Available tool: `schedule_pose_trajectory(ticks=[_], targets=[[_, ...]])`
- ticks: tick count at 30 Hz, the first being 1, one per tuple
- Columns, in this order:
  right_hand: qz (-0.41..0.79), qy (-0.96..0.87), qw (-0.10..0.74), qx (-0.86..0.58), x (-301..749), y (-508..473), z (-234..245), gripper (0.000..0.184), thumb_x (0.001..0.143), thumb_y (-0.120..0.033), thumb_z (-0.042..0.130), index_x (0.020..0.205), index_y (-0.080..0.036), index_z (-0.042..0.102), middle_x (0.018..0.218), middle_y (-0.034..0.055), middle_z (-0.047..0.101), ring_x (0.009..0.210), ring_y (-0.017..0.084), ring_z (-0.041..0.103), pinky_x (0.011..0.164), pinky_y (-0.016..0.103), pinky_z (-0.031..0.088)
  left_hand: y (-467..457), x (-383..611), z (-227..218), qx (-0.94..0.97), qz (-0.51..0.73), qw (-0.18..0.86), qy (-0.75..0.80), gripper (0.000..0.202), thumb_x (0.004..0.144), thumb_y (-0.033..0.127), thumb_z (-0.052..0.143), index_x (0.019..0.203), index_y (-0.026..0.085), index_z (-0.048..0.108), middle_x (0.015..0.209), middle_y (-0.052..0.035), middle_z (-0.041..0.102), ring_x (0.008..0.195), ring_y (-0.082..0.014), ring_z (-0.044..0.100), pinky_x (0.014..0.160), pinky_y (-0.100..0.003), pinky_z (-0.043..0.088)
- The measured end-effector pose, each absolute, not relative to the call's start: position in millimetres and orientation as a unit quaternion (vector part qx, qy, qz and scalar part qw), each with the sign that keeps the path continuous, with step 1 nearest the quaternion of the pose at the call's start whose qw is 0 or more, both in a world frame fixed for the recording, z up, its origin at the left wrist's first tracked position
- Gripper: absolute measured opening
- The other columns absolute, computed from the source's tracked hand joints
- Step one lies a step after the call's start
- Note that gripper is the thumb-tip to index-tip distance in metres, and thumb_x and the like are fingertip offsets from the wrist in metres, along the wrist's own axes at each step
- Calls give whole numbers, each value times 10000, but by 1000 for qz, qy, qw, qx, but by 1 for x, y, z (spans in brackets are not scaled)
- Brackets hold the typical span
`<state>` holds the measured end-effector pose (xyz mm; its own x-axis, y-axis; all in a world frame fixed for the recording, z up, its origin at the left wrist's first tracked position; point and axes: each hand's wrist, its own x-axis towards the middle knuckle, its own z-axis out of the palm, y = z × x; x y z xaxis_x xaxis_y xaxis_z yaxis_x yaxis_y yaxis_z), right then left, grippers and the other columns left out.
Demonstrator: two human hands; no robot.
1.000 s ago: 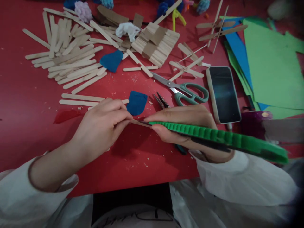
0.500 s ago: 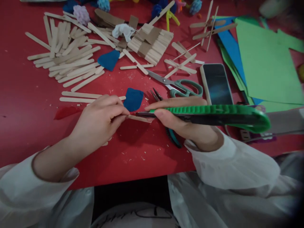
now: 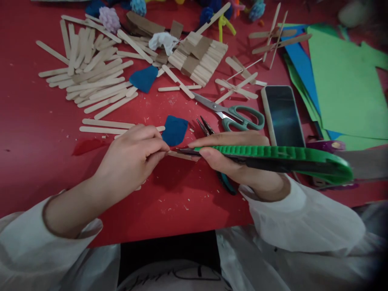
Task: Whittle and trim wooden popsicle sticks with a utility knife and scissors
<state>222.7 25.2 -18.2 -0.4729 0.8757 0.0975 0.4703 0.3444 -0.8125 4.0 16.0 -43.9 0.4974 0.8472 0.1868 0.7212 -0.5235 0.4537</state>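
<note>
My left hand [image 3: 133,161] pinches a wooden craft stick [image 3: 183,156], whose free end points right beneath the blade. Gripped in my right hand [image 3: 233,157] is a green and black utility knife [image 3: 281,155]; its handle sticks out far to the right. The blade tip lies close to my left fingertips, at the stick; whether it touches the wood I cannot tell. A blue scrap [image 3: 175,130] lies just beyond the fingertips. Pliers [image 3: 226,182] with teal handles lie partly under my right hand. A red scrap [image 3: 88,146] is left of my left hand.
Scissors [image 3: 228,113] and a phone [image 3: 283,115] lie beyond my right hand. A heap of craft sticks [image 3: 91,68] spreads at the back left, with a stick bundle [image 3: 198,56] at the back middle. Coloured paper sheets [image 3: 348,85] cover the right. Small shavings dot the red table [image 3: 169,218].
The whole view has shifted slightly, so everything appears a little lower and further right. Both hands keep their grips, and the knife blade stays by the left fingertips.
</note>
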Motion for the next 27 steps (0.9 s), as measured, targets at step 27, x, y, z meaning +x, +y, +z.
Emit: schedule_pose_trajectory(ticks=[27], targets=[[345,-747,302,-481,215,18,-12,155,891,-268,539,974,-266,669,922,-20,731,822,129,695,729,194,574,9,5,-40,838,179,171,486,162,873,256,499,843,225,656,818,-26,626,765,-186,608,665,-317,486]])
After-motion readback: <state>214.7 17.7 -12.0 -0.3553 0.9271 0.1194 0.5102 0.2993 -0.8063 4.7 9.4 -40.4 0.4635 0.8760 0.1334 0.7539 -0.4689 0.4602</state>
